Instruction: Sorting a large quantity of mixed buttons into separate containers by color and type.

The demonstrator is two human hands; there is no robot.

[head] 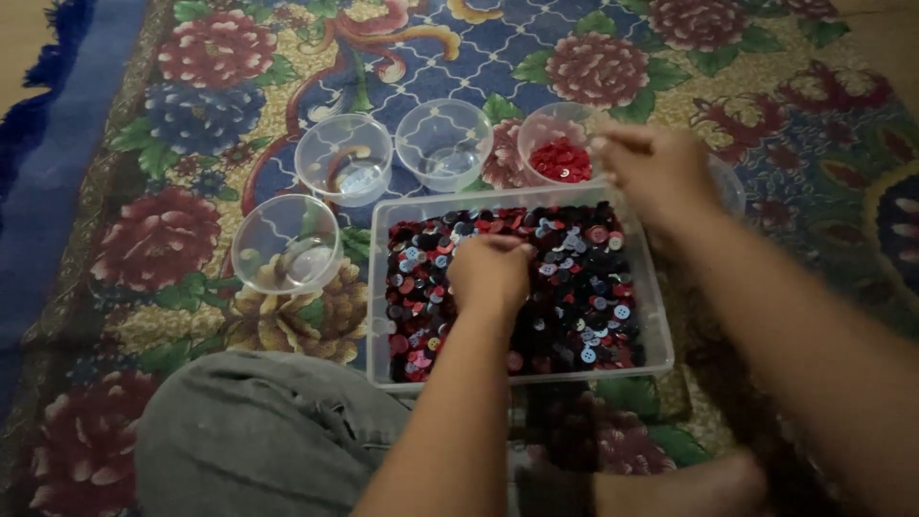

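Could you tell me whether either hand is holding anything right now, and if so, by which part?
It cannot be told: the left hand digs among the buttons, the blurred right hand hovers beside the bowl.

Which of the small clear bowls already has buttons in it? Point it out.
The small clear bowl beside the right hand, just behind the clear tray: it holds red buttons. The other fully visible small clear bowls look empty.

dim light, floral carpet (191,115) — blue fringed edge (57,57)
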